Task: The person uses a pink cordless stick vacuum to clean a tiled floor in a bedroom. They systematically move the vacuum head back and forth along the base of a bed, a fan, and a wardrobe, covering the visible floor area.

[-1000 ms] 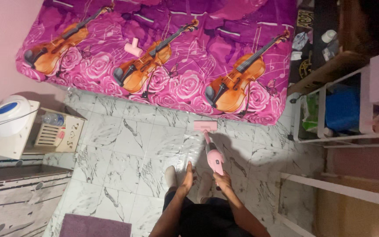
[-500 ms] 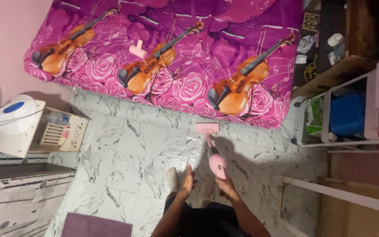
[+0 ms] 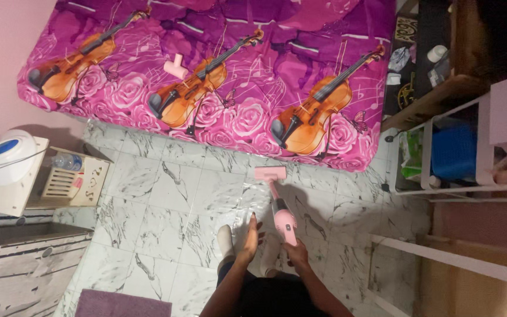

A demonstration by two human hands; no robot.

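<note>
Gripping the pink vacuum (image 3: pixel 284 221) with fingers wrapped round its handle, the right hand (image 3: pixel 296 253) ran its head (image 3: pixel 270 173) over the floor (image 3: pixel 165 199) just beside the bed (image 3: pixel 206 76), left hand (image 3: pixel 249 238) loose, fingers together; likely mid-sweep, steady push needed.

Bed (image 3: pixel 218 76) cut off at top edge; purple mat (image 3: pixel 115 304) cropped below; shelf items (image 3: pixel 435 58) too small to identify.

The white marble-veined tile floor (image 3: pixel 165 199) carries a pink vacuum's head (image 3: pixel 270 172) near the bed (image 3: pixel 218 76) — whose violin-print spread holds a pink nozzle piece (image 3: pixel 174 66) — and a purple mat (image 3: pixel 115 303).
</note>
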